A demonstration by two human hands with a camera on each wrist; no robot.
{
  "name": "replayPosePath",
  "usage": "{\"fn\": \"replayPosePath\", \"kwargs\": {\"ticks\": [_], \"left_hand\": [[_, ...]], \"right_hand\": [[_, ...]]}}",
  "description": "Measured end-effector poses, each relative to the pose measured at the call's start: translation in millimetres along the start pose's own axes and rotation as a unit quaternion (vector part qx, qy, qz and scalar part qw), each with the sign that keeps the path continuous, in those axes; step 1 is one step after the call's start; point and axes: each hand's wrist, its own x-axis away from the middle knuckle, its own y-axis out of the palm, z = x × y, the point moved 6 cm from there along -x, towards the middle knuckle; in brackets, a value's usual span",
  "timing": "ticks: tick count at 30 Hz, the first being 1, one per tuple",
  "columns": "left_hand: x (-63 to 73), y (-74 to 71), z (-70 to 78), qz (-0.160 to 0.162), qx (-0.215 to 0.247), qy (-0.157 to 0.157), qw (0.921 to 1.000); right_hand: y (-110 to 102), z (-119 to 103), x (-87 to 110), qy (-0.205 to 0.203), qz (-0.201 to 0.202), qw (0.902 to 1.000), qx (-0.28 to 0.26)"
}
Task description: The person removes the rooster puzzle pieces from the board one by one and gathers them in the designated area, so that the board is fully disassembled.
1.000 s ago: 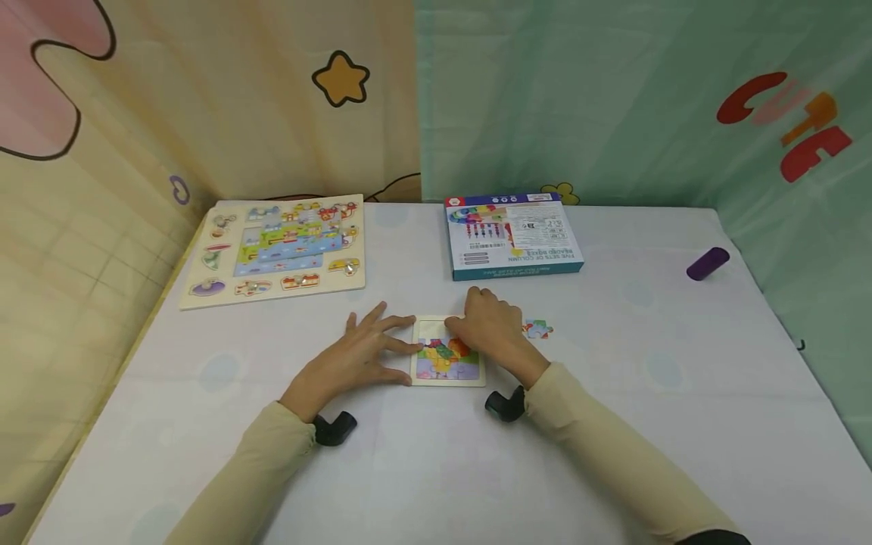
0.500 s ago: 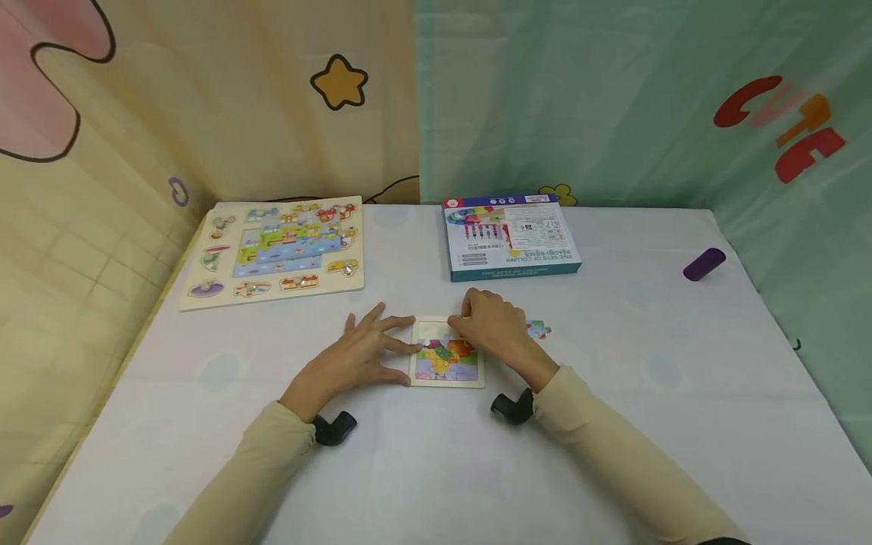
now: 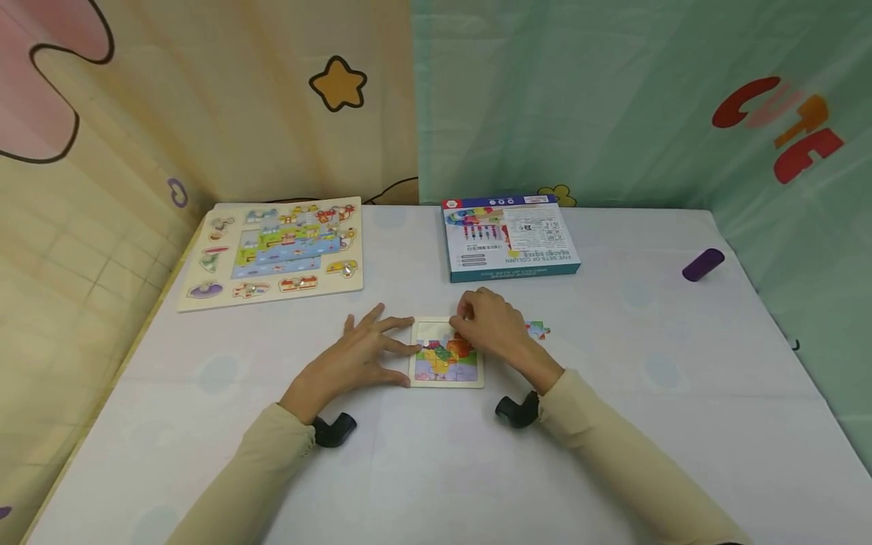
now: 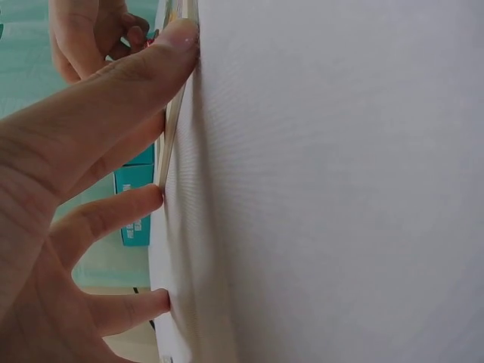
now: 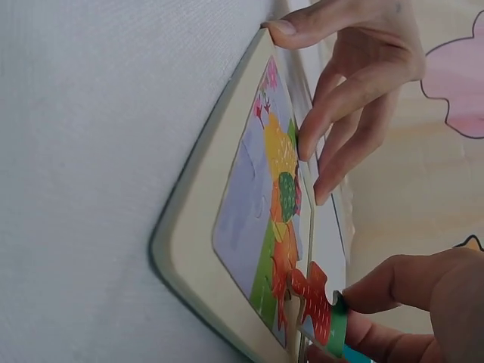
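A small square jigsaw tray (image 3: 446,384) with a pale wooden rim lies mid-table. Joined pieces showing a yellow bird fill its near part, while its far strip is bare. My left hand (image 3: 364,350) spreads its fingers along the left side, with fingertips and thumb touching the rim. Between thumb and fingers, my right hand (image 3: 496,327) pinches a red and green jigsaw piece (image 5: 321,306), tilted over the tray's far right part. That piece is mostly hidden by the hand in the head view. Another jigsaw piece (image 3: 537,330) lies on the table just beyond the right hand, partly covered.
At the back left lies a wooden knob puzzle board (image 3: 272,299) with picture cards on it. A flat boxed set (image 3: 511,238) rests behind the tray. Far right is a purple cylinder (image 3: 703,265). Curtains enclose the table (image 3: 409,477) at the back and sides.
The right hand has shifted slightly right, and its wrist has swung right and nearer. The left hand stays in place on the tray's edge.
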Motion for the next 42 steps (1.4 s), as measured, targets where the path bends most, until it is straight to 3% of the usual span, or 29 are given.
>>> {"fn": "replayPosePath", "kwargs": {"ticks": [8, 16, 28, 36, 42], "left_hand": [[0.2, -0.4, 0.1, 0.003, 0.005, 0.003, 1.0000], [0.9, -1.2, -0.1, 0.004, 0.017, 0.006, 0.9998], [1.3, -0.2, -0.3, -0.001, 0.023, 0.007, 0.9997], [1.1, 1.1, -0.8, -0.003, 0.021, 0.005, 0.9998], [1.3, 1.2, -1.2, 0.000, 0.025, 0.005, 0.9997]], "right_hand": [[-3, 2, 2.0, -0.025, -0.036, 0.9978, -0.049], [-7, 10, 3.7, -0.054, -0.064, 0.9888, -0.123], [-7, 13, 5.3, -0.087, -0.075, 0.9806, -0.158], [-7, 22, 4.2, -0.060, -0.083, 0.9740, -0.202], [-9, 35, 5.2, -0.007, -0.105, 0.9594, -0.262]]}}
